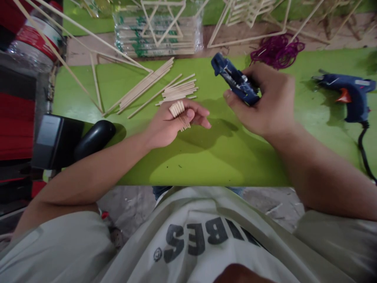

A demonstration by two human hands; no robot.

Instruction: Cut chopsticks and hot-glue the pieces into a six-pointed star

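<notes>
My left hand (163, 127) is closed around a small row of short wooden sticks (177, 109), whose ends show above and below the thumb. Its other fingers curl loosely to the right. My right hand (271, 104) grips a worn blue hand tool (235, 78) with metal parts; its exact kind is not clear. The tool is raised over the table, apart from the sticks. Just behind my left hand lie a pile of short sticks (180, 89) and a bundle of longer sticks (147, 84).
On the green table (206, 165), a blue glue gun (347, 92) lies at right with its cable. Purple string (277, 50), wrapped sticks (159, 33) and stick frames (247, 41) stand behind. A black mouse (96, 137), dark box (59, 141) and plastic bottle (37, 39) are left.
</notes>
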